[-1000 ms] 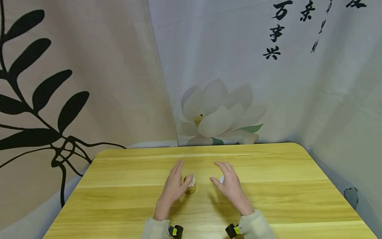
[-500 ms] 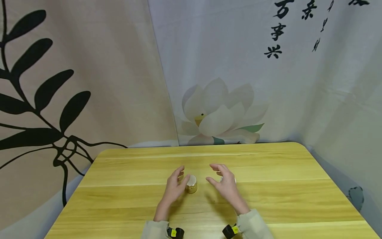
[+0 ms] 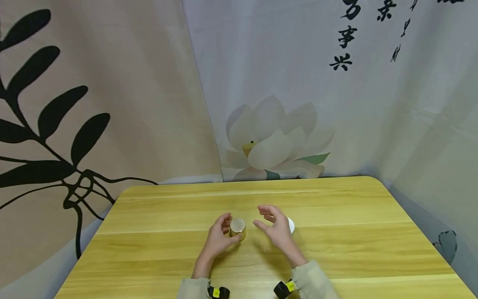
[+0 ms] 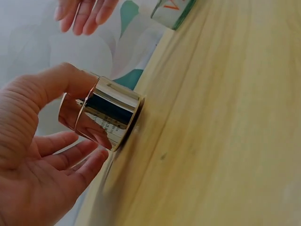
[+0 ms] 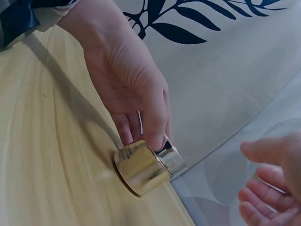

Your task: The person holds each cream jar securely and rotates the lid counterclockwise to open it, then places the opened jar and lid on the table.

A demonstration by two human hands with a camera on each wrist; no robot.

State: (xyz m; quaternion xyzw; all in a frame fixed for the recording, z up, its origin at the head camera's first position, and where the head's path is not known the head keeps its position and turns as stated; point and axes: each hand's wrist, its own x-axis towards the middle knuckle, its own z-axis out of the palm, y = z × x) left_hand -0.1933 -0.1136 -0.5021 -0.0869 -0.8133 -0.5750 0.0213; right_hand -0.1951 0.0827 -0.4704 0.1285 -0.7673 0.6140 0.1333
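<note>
A shiny gold cosmetic jar [image 3: 237,226] with small print on its side stands upright on the wooden table. My left hand [image 3: 217,237] is at its left side, thumb against the lid part and fingers curled around the far side; the left wrist view shows the thumb on the gold jar [image 4: 109,110]. To the right, my right hand [image 3: 277,232] hovers with loosely bent fingers and holds nothing. Partly hidden behind it is a white-topped container [image 3: 291,225]. In the left wrist view, a clear glass container [image 4: 173,13] with orange lettering shows at the top edge.
The light wooden table [image 3: 354,249] has rounded far corners. Behind it hangs a pale curtain [image 3: 157,104] printed with leaves, a lotus and black characters. Dark wrist cameras sit on both sleeves.
My left hand has closed in on the gold jar, its thumb moving down onto the side. The right hand has shifted left, uncovering more of the white-topped container.
</note>
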